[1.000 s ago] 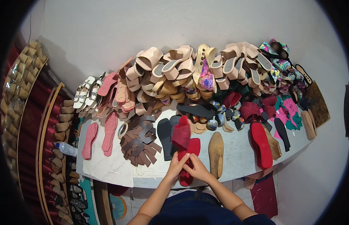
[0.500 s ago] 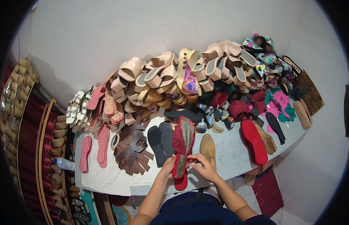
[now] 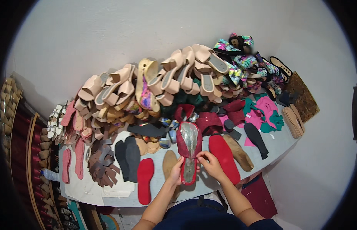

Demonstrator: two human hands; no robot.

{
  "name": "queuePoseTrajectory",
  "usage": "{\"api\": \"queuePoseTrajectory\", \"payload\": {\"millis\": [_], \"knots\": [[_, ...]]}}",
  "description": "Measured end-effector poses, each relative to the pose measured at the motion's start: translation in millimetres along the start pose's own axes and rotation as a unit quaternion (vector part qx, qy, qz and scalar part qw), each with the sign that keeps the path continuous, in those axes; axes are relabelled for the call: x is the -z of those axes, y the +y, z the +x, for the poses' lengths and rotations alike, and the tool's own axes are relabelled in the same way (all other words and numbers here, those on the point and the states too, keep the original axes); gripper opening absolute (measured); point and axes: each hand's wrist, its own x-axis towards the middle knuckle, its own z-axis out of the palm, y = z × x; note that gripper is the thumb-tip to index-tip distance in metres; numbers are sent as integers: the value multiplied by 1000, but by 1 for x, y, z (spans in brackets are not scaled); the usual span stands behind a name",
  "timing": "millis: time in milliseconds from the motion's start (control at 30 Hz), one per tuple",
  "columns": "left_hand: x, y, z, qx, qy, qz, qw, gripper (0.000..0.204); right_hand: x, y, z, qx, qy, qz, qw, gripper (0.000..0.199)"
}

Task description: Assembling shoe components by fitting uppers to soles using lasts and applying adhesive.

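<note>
A red sandal (image 3: 188,153) is held up over the near side of the table, its underside facing me. Folded red edges surround a greyish, shiny middle. My left hand (image 3: 175,171) grips its narrower lower part from the left, thumb on the underside. From the right, my right hand (image 3: 210,165) pinches the sandal's edge near the middle with thumb and forefinger. A beige shoe last (image 3: 170,163) lies just left of the sandal, partly behind my left hand. Flat on the table are a red sole (image 3: 145,180) to the left and a larger red sole (image 3: 223,158) to the right.
Piled pink-beige heeled sandals (image 3: 178,69) line the table's back. Dark soles (image 3: 127,157) and brown strap pieces (image 3: 101,165) lie left. Another last (image 3: 239,153), a black sole (image 3: 256,138) and pink and green scraps (image 3: 264,111) are right. Shelves (image 3: 28,161) stand far left.
The view has swung right. The sandal has turned so its underside faces me squarely, and it has moved right over the table, uncovering the red sole. My right fingers have closed on its edge.
</note>
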Motion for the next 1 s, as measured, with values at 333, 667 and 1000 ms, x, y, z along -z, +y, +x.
{"api": "queuePoseTrajectory", "payload": {"millis": [333,667,1000], "knots": [[-69,-73,102,-99,65,14,993,56,140,21,25,50,98,-113,987,12],[-104,-122,181,-20,35,-16,999,55,292,108,15,-106,231,-575,778,74],[-111,-154,244,67,65,13,996,57,299,103,2,-32,205,-540,815,59]]}}
